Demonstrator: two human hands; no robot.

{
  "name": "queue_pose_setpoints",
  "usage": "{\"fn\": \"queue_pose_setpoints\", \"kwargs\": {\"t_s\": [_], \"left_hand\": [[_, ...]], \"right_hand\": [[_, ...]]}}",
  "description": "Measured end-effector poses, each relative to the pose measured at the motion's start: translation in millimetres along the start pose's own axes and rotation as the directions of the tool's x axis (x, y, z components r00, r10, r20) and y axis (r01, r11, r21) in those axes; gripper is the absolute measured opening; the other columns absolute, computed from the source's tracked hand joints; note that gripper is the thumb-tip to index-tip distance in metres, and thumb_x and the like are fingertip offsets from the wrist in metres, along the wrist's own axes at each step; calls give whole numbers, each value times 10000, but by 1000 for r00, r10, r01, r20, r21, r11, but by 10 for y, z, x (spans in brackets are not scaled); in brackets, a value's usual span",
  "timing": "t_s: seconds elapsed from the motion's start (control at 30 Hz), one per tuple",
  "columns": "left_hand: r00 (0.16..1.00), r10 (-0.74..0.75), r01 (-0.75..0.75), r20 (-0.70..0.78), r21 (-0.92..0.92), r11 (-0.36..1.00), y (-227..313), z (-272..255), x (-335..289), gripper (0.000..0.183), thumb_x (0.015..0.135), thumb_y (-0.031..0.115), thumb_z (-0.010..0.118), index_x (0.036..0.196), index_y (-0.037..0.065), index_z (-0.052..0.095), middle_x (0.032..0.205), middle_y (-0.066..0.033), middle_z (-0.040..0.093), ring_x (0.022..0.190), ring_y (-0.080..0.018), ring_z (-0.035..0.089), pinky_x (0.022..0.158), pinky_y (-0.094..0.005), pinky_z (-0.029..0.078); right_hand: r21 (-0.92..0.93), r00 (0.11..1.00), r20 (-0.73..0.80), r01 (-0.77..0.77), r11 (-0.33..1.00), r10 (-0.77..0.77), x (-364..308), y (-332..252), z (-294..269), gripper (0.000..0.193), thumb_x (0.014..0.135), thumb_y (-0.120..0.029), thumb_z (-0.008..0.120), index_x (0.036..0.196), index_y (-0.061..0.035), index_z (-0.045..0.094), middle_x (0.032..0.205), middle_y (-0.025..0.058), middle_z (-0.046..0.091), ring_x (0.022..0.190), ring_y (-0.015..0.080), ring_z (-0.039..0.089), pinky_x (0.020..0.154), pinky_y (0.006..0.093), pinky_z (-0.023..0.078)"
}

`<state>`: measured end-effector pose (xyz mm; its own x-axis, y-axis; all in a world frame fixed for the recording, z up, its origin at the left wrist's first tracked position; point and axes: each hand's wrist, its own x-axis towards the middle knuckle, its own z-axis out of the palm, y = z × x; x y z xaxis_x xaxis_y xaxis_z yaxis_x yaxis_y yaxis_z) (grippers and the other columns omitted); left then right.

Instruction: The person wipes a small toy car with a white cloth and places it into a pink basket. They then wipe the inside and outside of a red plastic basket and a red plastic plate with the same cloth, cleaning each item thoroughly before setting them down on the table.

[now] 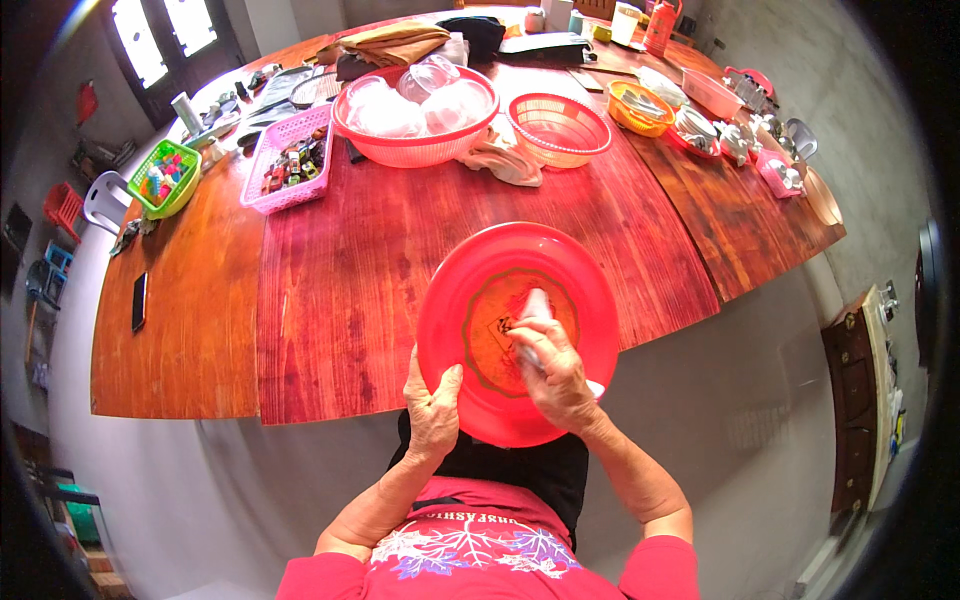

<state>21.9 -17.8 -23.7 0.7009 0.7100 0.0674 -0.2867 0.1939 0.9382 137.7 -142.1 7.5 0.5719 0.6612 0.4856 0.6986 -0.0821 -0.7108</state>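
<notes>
A round, red plastic tray [592, 300] with a gold-ringed orange middle is tilted toward me at the near edge of the table. My left hand [433, 412] grips its left rim, thumb on the inner side and fingers behind, mostly hidden. Over the middle of the tray, my right hand [556, 375] is closed on a white cloth [537, 304]. One end of the cloth sticks out above the fingers and another bit shows by the wrist. The cloth lies against or just over the tray's face; I cannot tell which.
Beyond the tray, the wooden table [350, 280] bears a red basket [415, 152] of clear plastic items, a smaller red basket [562, 135], a pink basket [290, 155] of small bottles, and a green basket [163, 180]. A phone [139, 302] lies at left.
</notes>
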Motion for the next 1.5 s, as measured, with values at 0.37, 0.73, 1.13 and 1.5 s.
{"fn": "queue_pose_setpoints", "kwargs": {"t_s": [0.37, 0.73, 1.13, 1.5], "left_hand": [[947, -110, 115, 303, -1, 993, 124, -33, -63, 492, 897, -32, 517, 1374, 8, 403, 1240, -51, 544, 1141, -115, 493, 981, -278, 400], [953, -105, 105, 285, 15, 994, 198, -102, -22, 451, 915, -28, 525, 1355, 9, 435, 1213, -46, 576, 1109, -103, 517, 975, -264, 402], [949, -85, 59, 303, 94, 994, 260, -26, -24, 453, 903, -35, 532, 1346, 1, 443, 1214, -44, 586, 1095, -106, 526, 969, -263, 407], [1000, 29, -29, 10, -2, 1000, 180, -141, 29, 487, 874, -50, 576, 1343, 13, 459, 1168, -55, 608, 1006, -112, 565, 901, -258, 449]], "right_hand": [[-540, 755, 404, 652, 531, -516, 450, -82, 32, 452, 800, -256, 582, 1247, -195, 543, 1324, 16, 497, 1280, 180, 419, 1018, 415, 205], [-499, 995, -4, 87, 862, -103, 475, 825, -581, 361, 890, -135, 554, 1249, -156, 522, 1149, 86, 564, 1025, 229, 579, 777, 409, 440], [-669, 877, 126, 420, 613, -464, 757, 314, -247, 467, 800, -127, 671, 1243, -150, 525, 1212, 77, 506, 1119, 254, 506, 891, 420, 382], [-395, 958, -258, -222, 892, 124, 247, 874, -410, 490, 916, -103, 556, 1373, -124, 379, 940, 171, 587, 684, 308, 620, 559, 419, 527]]}}
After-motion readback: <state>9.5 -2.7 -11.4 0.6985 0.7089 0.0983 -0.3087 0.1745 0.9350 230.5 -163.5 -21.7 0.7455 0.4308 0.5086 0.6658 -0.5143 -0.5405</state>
